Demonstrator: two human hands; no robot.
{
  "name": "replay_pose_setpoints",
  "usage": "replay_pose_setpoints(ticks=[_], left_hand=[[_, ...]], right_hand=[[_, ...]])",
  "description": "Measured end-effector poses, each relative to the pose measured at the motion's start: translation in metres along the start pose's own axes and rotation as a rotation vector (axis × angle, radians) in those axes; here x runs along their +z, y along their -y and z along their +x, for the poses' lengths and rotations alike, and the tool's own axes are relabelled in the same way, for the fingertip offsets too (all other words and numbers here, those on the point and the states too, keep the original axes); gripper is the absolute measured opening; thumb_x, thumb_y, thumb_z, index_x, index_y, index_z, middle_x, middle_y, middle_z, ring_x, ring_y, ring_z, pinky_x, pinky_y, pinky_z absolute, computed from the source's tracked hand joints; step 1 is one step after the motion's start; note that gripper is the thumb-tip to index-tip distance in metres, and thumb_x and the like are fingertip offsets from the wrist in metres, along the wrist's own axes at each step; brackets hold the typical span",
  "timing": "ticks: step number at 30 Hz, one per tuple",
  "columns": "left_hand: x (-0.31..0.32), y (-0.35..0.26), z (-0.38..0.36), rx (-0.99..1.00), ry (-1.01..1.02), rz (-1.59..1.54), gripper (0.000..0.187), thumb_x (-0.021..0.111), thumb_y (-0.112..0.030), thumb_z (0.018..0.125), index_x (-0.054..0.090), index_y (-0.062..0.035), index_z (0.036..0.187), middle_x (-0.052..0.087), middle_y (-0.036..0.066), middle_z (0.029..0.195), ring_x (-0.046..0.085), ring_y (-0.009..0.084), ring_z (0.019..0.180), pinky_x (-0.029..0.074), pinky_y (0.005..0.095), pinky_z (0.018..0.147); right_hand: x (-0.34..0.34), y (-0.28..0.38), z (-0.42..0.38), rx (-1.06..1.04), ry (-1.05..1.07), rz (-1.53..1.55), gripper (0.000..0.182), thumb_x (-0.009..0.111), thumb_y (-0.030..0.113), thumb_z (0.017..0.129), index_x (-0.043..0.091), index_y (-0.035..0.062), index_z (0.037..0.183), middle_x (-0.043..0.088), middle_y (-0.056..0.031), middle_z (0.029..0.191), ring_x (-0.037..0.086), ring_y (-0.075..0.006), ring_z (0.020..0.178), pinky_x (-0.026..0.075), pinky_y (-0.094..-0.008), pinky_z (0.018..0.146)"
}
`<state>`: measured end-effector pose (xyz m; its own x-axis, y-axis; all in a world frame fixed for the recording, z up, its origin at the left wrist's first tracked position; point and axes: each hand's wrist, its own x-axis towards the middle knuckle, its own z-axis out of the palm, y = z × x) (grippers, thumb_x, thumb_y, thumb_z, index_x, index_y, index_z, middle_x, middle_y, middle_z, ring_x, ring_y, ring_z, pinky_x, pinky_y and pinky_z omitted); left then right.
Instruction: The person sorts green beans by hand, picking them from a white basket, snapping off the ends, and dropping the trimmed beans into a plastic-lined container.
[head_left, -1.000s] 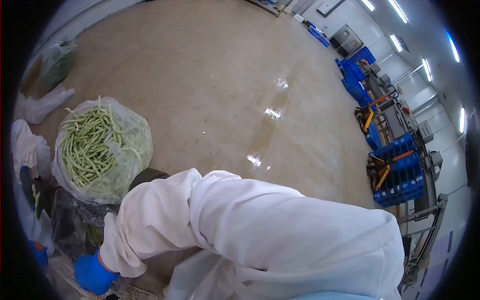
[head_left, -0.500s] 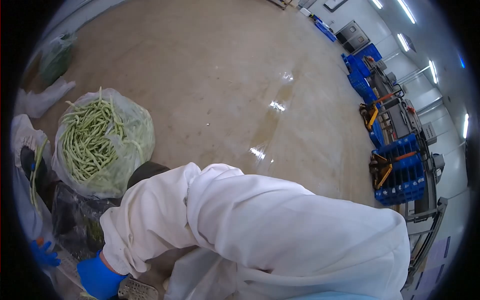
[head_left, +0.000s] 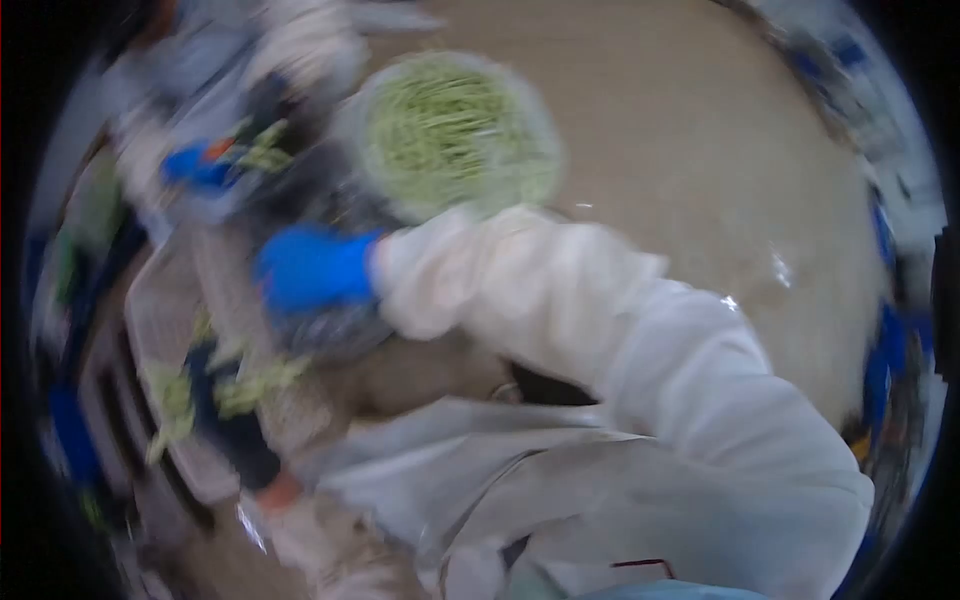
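Motion blurs the view. My left hand (head_left: 228, 415), in a dark glove, is closed around a bunch of green beans (head_left: 265, 385) that stick out on both sides of it. It is over a pale tray-like surface (head_left: 190, 270). My right hand (head_left: 318, 268), in a blue glove, looks rounded at the end of its white sleeve, beside a dark plastic bag (head_left: 335, 330); its fingers are too smeared to read. Beyond it, a clear plastic bag (head_left: 545, 150) full of green beans (head_left: 435, 130) stands on the floor.
Across from me, a co-worker in pale clothes has a blue-gloved hand (head_left: 200, 168) and a dark-gloved hand (head_left: 270, 100) near some green beans (head_left: 262, 150). Wet-looking concrete floor (head_left: 700, 150) spreads to the right. Blurred blue objects (head_left: 885, 350) line the far right edge.
The view has swung left and down, so the bean bag and my right hand appear farther right and higher. My left hand with green beans and the pale tray have come into view.
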<state>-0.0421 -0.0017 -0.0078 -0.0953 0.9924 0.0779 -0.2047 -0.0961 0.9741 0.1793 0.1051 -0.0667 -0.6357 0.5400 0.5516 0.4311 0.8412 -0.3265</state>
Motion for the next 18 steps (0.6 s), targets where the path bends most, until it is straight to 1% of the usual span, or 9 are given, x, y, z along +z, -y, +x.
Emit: replay_pose_setpoints(ticks=[1, 2, 3, 4, 6, 8, 11, 12, 18], left_hand=[[-0.014, 0.003, 0.006, 0.026, -0.005, -0.132, 0.037, 0.049, -0.020, 0.092, 0.054, 0.0024, 0.122, 0.059, 0.011, 0.115, 0.058, 0.0189, 0.096, 0.046, 0.0323, 0.085], [-0.029, 0.005, 0.011, 0.035, -0.009, -0.173, 0.037, 0.053, -0.018, 0.091, 0.054, 0.0023, 0.121, 0.060, 0.012, 0.113, 0.059, 0.0192, 0.095, 0.047, 0.0326, 0.085], [-0.015, -0.003, 0.005, 0.253, -0.053, 0.109, 0.035, 0.056, -0.017, 0.090, 0.055, 0.0029, 0.119, 0.061, 0.012, 0.111, 0.060, 0.0196, 0.092, 0.048, 0.0321, 0.081], [-0.026, -0.005, 0.011, 0.036, -0.074, -0.301, 0.034, 0.057, -0.015, 0.089, 0.056, 0.0037, 0.117, 0.062, 0.013, 0.108, 0.061, 0.0200, 0.089, 0.050, 0.0313, 0.079], [-0.035, -0.002, 0.013, 0.047, -0.031, -0.379, 0.035, 0.056, -0.018, 0.089, 0.055, 0.0048, 0.116, 0.061, 0.011, 0.103, 0.059, 0.0195, 0.089, 0.048, 0.0322, 0.082], [-0.032, -0.011, 0.007, 0.038, -0.043, -0.338, 0.035, 0.058, -0.021, 0.088, 0.057, 0.0040, 0.113, 0.062, 0.010, 0.096, 0.060, 0.0178, 0.084, 0.050, 0.0306, 0.076], [-0.023, -0.015, 0.007, 0.037, -0.104, -0.296, 0.035, 0.059, -0.023, 0.087, 0.059, 0.0025, 0.110, 0.062, 0.009, 0.090, 0.061, 0.0161, 0.077, 0.050, 0.0296, 0.068], [-0.023, -0.014, 0.008, 0.018, -0.097, -0.304, 0.035, 0.059, -0.023, 0.087, 0.059, 0.0024, 0.110, 0.062, 0.009, 0.091, 0.061, 0.0158, 0.077, 0.051, 0.0294, 0.068], [-0.010, -0.015, 0.003, -0.078, -0.108, -0.295, 0.032, 0.060, -0.020, 0.087, 0.060, 0.0023, 0.110, 0.064, 0.010, 0.095, 0.062, 0.0154, 0.076, 0.052, 0.0284, 0.068]], right_hand=[[-0.042, 0.020, 0.000, 0.341, 0.133, 0.118, 0.020, 0.058, 0.025, 0.080, 0.067, 0.0080, 0.083, 0.064, -0.0177, 0.084, 0.060, -0.0378, 0.076, 0.049, -0.0440, 0.066], [-0.041, 0.012, 0.003, 0.415, 0.187, 0.115, 0.023, 0.058, 0.026, 0.079, 0.068, 0.0075, 0.089, 0.066, -0.0182, 0.088, 0.063, -0.0367, 0.080, 0.050, -0.0433, 0.071], [-0.042, 0.006, 0.003, 0.446, 0.129, 0.110, 0.024, 0.059, 0.025, 0.079, 0.068, 0.0075, 0.091, 0.066, -0.0173, 0.087, 0.064, -0.0353, 0.081, 0.051, -0.0427, 0.072], [-0.042, 0.000, 0.004, 0.491, 0.109, 0.110, 0.023, 0.060, 0.020, 0.077, 0.069, 0.0081, 0.094, 0.067, -0.0162, 0.088, 0.064, -0.0342, 0.084, 0.051, -0.0416, 0.075], [-0.036, -0.011, 0.004, 0.360, 0.024, -0.045, 0.031, 0.061, 0.010, 0.073, 0.068, 0.0072, 0.103, 0.065, -0.0188, 0.096, 0.062, -0.0347, 0.089, 0.050, -0.0406, 0.079], [-0.039, 0.000, 0.009, 0.360, -0.059, -0.053, 0.035, 0.062, 0.013, 0.073, 0.067, 0.0065, 0.106, 0.065, -0.0175, 0.104, 0.061, -0.0350, 0.093, 0.049, -0.0418, 0.083], [-0.044, 0.031, 0.024, 0.421, -0.014, 0.423, 0.036, 0.060, 0.012, 0.074, 0.066, 0.0073, 0.110, 0.066, -0.0158, 0.104, 0.064, -0.0281, 0.092, 0.050, -0.0357, 0.082], [-0.056, 0.045, 0.031, 0.497, 0.211, 0.594, 0.047, 0.047, -0.001, 0.072, 0.063, 0.0050, 0.116, 0.064, -0.0117, 0.114, 0.059, -0.0186, 0.104, 0.044, -0.0313, 0.093], [-0.051, 0.090, 0.034, 0.502, 0.257, 0.620, 0.041, 0.052, -0.001, 0.076, 0.063, 0.0051, 0.116, 0.065, -0.0134, 0.107, 0.061, -0.0186, 0.097, 0.047, -0.0321, 0.085]])
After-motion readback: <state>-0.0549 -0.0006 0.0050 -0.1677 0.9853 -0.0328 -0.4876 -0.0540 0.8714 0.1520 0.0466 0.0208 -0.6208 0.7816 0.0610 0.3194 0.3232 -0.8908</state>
